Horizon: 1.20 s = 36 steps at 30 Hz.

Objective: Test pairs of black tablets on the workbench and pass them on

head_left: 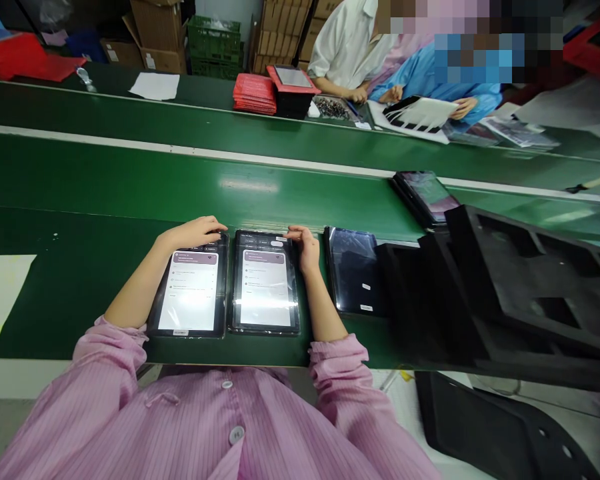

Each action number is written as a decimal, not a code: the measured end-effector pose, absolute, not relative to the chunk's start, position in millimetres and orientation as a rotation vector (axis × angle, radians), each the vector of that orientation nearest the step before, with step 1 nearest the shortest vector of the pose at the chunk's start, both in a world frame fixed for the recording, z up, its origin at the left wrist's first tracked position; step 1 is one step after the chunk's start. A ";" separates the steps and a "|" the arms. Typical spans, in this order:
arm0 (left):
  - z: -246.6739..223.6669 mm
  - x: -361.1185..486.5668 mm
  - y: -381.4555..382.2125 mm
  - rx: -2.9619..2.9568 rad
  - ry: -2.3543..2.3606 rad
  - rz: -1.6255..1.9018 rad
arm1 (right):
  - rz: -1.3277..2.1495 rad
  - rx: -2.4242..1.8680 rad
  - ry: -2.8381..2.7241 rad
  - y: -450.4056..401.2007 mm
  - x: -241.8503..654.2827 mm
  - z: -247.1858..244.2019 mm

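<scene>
- Two lit tablets are set side by side on the green tabletop point(90, 280), a narrow gap between them, near the edge where the pink shirt point(230, 427) is seen.
- Over the top edge of the left tablet point(190, 290) the left hand point(195, 233) is laid, fingers extended and lightly spread, nothing pinched.
- And here, the top right corner of the right tablet point(265, 287) is touched by the right hand point(306, 245), its fingers bent; whether the edge is pinched in that grip cannot be told.
- Just beside the right hand, a dark tablet point(353, 270) is laid flat, its right side covered by black trays point(540, 287).
- By those trays the right end of the tabletop is blocked, and part of a tablet stack point(425, 197) behind them is hidden.
- On the left, well apart from the tablets, a white sheet point(3, 290) is placed.
- Across the green strip point(180, 177), red pouches point(255, 93) are piled beside a black stack point(294, 103) topped in red.
- Farther right, a white panel with black strips point(423, 113) is held by a person in blue point(415, 70), beside another in white point(337, 50).
</scene>
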<state>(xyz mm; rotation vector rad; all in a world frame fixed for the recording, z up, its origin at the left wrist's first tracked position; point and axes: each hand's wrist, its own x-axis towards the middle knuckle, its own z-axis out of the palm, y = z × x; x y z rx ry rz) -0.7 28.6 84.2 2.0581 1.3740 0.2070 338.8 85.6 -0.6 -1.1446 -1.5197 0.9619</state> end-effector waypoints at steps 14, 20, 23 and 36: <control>80.5 19.1 25.0 2.092 1.507 0.315 | 0.893 -1.148 -1.601 82.8 336.8 4.2; 83.7 27.9 23.9 2.253 1.598 0.233 | 0.901 -1.135 -1.590 81.4 335.8 6.3; 82.9 31.6 24.5 2.312 1.675 0.164 | 0.900 -1.148 -1.589 80.9 335.5 6.8; 107.2 27.4 14.7 2.142 1.624 0.118 | 0.843 -1.521 -1.553 87.3 343.7 -5.6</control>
